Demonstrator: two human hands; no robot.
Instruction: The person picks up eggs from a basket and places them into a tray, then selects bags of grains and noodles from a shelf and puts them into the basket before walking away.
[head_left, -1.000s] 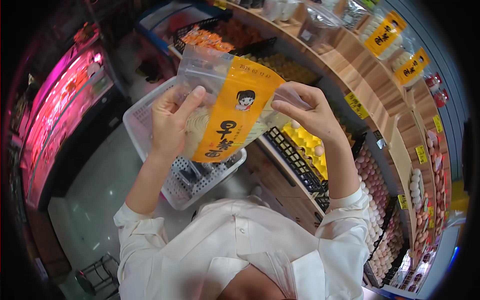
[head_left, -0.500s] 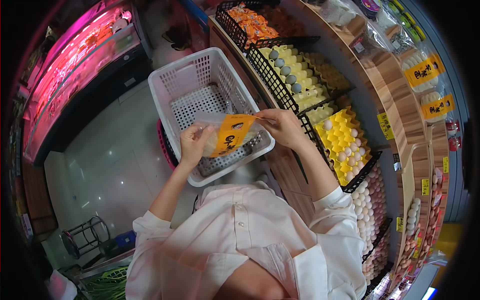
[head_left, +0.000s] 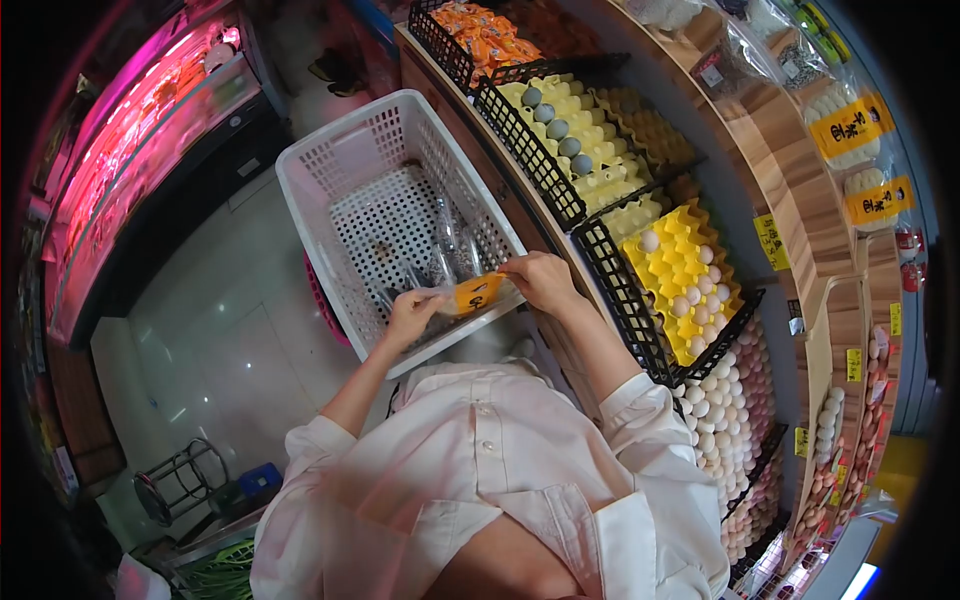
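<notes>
A clear plastic noodle packet (head_left: 478, 293) with an orange label is stretched between my two hands, over the near end of a white plastic basket (head_left: 312, 158). My left hand (head_left: 410, 316) pinches its left end. The fingers of my right hand (head_left: 545, 283) are closed on its right end, by the basket's near right corner. The packet is tilted, so only part of the label shows. Inside the basket, clear bags (head_left: 455, 240) with dark contents lie along the right side of the perforated bottom.
To the right, black crates (head_left: 530, 165) hold egg trays (head_left: 665, 255) and loose eggs (head_left: 715, 405). Wooden shelves (head_left: 775, 185) beyond carry similar orange-labelled packets (head_left: 850, 127). A pink-lit display case (head_left: 150, 150) stands left; a metal stool (head_left: 180, 480) is at lower left.
Both hands have come down and nearer to my body with the packet, which has tipped so that less of its label shows. More of the basket's inside is visible.
</notes>
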